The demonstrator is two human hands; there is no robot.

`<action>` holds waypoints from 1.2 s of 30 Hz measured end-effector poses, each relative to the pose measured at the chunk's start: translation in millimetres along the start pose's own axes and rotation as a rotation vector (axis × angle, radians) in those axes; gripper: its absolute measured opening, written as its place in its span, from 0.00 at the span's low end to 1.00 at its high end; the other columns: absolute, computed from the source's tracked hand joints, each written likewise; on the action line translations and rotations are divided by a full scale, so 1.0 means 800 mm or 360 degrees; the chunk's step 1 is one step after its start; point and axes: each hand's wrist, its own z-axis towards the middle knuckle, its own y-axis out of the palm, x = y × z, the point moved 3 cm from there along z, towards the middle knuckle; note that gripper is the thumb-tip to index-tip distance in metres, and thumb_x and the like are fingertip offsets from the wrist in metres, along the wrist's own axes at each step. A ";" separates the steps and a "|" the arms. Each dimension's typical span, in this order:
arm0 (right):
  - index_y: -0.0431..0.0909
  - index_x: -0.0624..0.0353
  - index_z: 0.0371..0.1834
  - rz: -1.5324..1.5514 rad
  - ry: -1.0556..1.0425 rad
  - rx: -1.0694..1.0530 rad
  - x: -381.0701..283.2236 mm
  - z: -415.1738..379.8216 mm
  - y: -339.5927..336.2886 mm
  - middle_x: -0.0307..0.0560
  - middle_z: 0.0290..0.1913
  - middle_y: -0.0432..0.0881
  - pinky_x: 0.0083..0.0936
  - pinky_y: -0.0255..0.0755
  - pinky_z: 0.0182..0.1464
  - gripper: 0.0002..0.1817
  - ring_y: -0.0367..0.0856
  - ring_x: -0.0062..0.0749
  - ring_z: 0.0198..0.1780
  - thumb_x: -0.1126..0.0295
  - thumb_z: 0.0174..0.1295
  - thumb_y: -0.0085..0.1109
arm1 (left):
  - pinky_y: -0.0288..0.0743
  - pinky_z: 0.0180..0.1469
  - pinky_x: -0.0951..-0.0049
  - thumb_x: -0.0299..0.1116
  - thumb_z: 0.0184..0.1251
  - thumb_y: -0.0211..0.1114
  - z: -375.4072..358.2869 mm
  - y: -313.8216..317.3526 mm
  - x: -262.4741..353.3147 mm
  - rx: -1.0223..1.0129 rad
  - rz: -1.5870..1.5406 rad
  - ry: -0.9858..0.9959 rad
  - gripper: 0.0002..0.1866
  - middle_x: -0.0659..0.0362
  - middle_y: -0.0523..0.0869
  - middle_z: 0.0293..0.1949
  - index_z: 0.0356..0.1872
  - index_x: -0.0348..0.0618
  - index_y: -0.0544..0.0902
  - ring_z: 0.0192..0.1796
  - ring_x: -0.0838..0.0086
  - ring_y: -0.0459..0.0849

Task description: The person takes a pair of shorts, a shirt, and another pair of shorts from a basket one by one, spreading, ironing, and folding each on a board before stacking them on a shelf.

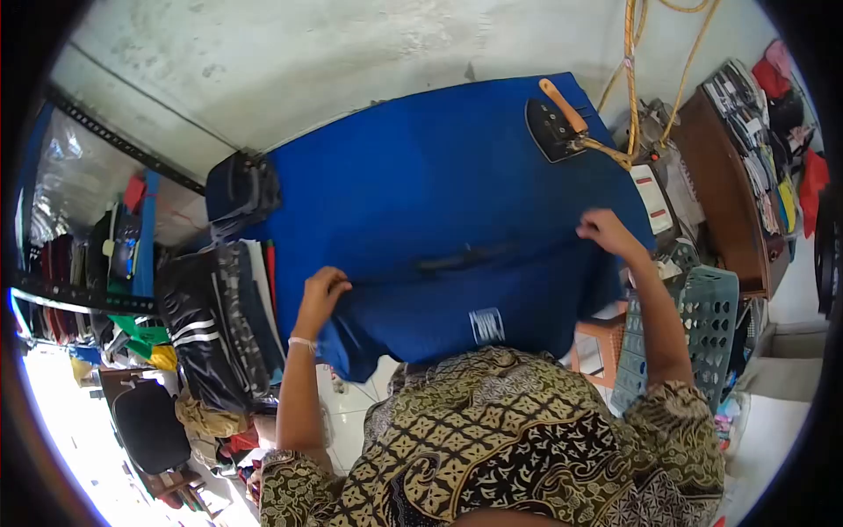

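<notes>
A dark blue shirt (421, 316) with a small white print near its lower middle is stretched across the near side of the blue-covered table (378, 176). My left hand (323, 297) pinches its upper left end, and the cloth hangs below toward my lap. At the upper right end, my right hand (608, 233) has its fingers closed on the cloth, slightly blurred. Between the two hands runs a dark, blurred fold or neckline. The shirt's near part drapes over the table's front edge, against my patterned clothing.
An iron (551, 127) with a wooden handle lies at the back right, its yellow cord (630, 79) rising beside it. Folded clothes (237, 299) are piled on the left. Right of the table stand a green plastic basket (694, 325) and a brown cabinet (720, 184) bearing stacked garments.
</notes>
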 end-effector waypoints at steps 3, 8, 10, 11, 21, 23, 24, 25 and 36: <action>0.73 0.61 0.26 -0.0349 0.0131 0.0476 0.045 0.083 0.027 0.53 0.28 0.74 0.39 0.68 0.34 0.10 0.75 0.49 0.32 0.65 0.55 0.57 | 0.70 0.31 0.67 0.24 0.52 0.62 0.073 0.025 -0.031 0.0167 0.0241 -0.0133 0.04 0.50 0.79 0.27 0.28 0.36 0.76 0.29 0.59 0.79; 0.72 0.59 0.35 -0.0800 0.0288 0.0647 0.044 0.143 0.081 0.46 0.37 0.75 0.44 0.65 0.44 0.07 0.73 0.44 0.45 0.69 0.56 0.49 | 0.69 0.39 0.60 0.21 0.52 0.55 0.106 0.109 -0.029 0.0561 0.0980 -0.0355 0.08 0.53 0.78 0.35 0.34 0.41 0.76 0.39 0.58 0.77; 0.71 0.57 0.43 -0.0424 -0.0193 0.0310 0.024 0.139 0.106 0.46 0.48 0.72 0.49 0.61 0.49 0.12 0.69 0.40 0.53 0.69 0.55 0.49 | 0.66 0.42 0.60 0.23 0.50 0.54 0.121 0.152 0.019 0.0732 0.0946 -0.0122 0.10 0.53 0.77 0.38 0.35 0.40 0.76 0.43 0.58 0.74; 0.71 0.57 0.46 -0.0217 -0.0474 0.0104 0.018 0.137 0.122 0.46 0.52 0.71 0.49 0.60 0.49 0.15 0.68 0.41 0.54 0.68 0.54 0.51 | 0.66 0.46 0.60 0.25 0.52 0.54 0.136 0.175 0.057 0.0286 0.0934 -0.0180 0.11 0.53 0.77 0.41 0.39 0.41 0.76 0.47 0.59 0.74; 0.57 0.65 0.61 -0.0355 0.0656 0.0722 0.148 0.261 -0.073 0.56 0.42 0.78 0.42 0.68 0.42 0.42 0.77 0.52 0.40 0.67 0.42 0.70 | 0.46 0.67 0.54 0.37 0.63 0.53 0.092 0.180 0.022 0.0211 0.0977 -0.0507 0.26 0.54 0.64 0.64 0.62 0.40 0.63 0.69 0.64 0.56; 0.54 0.69 0.61 -0.0545 0.0767 0.0858 0.181 0.268 -0.064 0.56 0.36 0.79 0.36 0.72 0.36 0.45 0.79 0.51 0.31 0.62 0.43 0.71 | 0.44 0.67 0.53 0.39 0.65 0.51 0.110 0.190 0.007 0.0115 0.0949 -0.0524 0.26 0.55 0.62 0.65 0.63 0.41 0.62 0.69 0.64 0.54; 0.62 0.69 0.54 0.0160 0.0939 0.0662 0.189 0.270 -0.064 0.54 0.34 0.80 0.31 0.72 0.31 0.39 0.79 0.42 0.28 0.57 0.44 0.70 | 0.44 0.67 0.52 0.39 0.65 0.51 0.117 0.192 0.003 0.0176 0.0967 -0.0497 0.26 0.55 0.62 0.65 0.63 0.42 0.61 0.69 0.64 0.54; 0.69 0.70 0.47 0.0788 0.1210 0.0530 0.179 0.271 -0.067 0.53 0.31 0.80 0.25 0.72 0.27 0.34 0.80 0.32 0.26 0.53 0.45 0.69 | 0.44 0.67 0.51 0.39 0.65 0.51 0.122 0.189 0.004 0.0244 0.0982 -0.0462 0.27 0.55 0.62 0.65 0.64 0.43 0.61 0.69 0.64 0.54; 0.71 0.69 0.40 -0.0361 0.0039 -0.0487 -0.156 0.203 0.058 0.60 0.29 0.80 0.38 0.75 0.32 0.32 0.81 0.48 0.31 0.51 0.42 0.68 | 0.67 0.48 0.57 0.40 0.56 0.64 -0.076 0.052 -0.071 0.0619 0.0704 -0.1464 0.16 0.46 0.74 0.50 0.39 0.42 0.71 0.54 0.52 0.71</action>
